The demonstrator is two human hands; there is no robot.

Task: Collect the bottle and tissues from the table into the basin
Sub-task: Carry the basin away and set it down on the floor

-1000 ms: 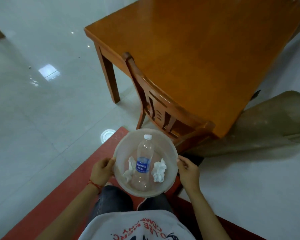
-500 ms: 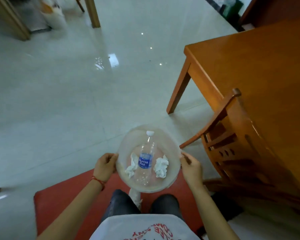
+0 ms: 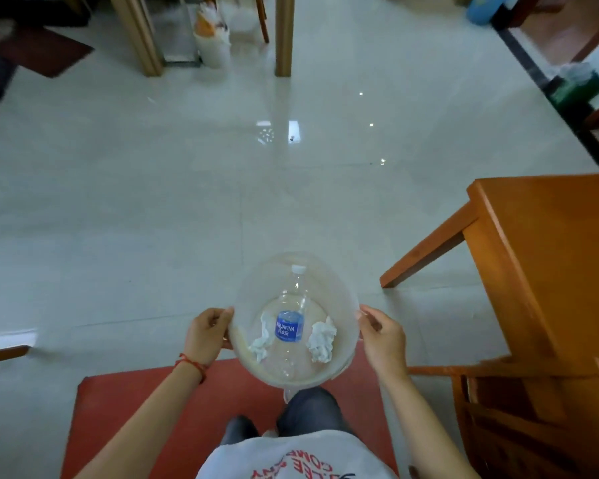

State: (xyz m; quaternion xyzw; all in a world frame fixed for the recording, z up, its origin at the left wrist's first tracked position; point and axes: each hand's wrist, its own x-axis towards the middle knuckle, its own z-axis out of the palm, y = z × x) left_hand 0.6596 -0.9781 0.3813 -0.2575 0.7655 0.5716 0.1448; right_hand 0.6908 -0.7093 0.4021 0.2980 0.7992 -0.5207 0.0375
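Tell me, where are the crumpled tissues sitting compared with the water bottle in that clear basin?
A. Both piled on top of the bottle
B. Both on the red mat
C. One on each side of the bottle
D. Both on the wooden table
C: in the basin, one tissue lies on one side of the bottle and the other tissue on the opposite side.

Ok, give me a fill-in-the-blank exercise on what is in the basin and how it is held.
1. The clear basin is held at its rim by ___ hands, the left hand and the right hand.
2. The bottle lies inside it with a ___ label.
3. Crumpled white tissues lie on ___ sides of the bottle.
4. The orange wooden table is on the person's ___ side.

Missing words: two; blue; both; right
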